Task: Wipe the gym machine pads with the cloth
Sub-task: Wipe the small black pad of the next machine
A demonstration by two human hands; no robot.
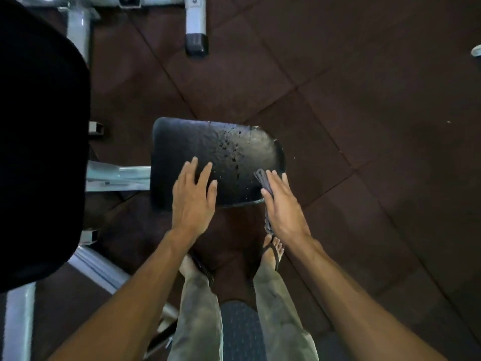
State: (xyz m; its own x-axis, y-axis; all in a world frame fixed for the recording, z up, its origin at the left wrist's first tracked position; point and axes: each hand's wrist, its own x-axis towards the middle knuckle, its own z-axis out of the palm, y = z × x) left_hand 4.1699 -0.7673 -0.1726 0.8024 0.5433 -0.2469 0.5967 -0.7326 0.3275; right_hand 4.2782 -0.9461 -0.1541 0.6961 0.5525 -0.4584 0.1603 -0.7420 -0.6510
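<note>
Head view, looking straight down: at far left I see a large black back pad [39,142] filling the edge of the frame, with pale grey frame tubes [117,175] running from under it toward the middle. Those tubes meet the seat pad [208,149], a black, roughly rectangular cushion with water droplets [230,149] scattered over its right half and a torn right edge.

My left hand [194,196] lies flat on the near left part of the seat pad, fingers straight and spread, holding nothing. Just right of it, at the pad's near right corner, my right hand [282,207] presses a dark grey cloth [263,179] against the pad with fingers straight; the cloth's folded end pokes out past the fingertips and a twisted tail hangs below the palm.

Near the bottom of the frame I see my legs in grey-green trousers [200,308] and a foot in a sandal [272,252], standing on dark brown rubber floor tiles [364,100] that stretch away to the right.
</note>
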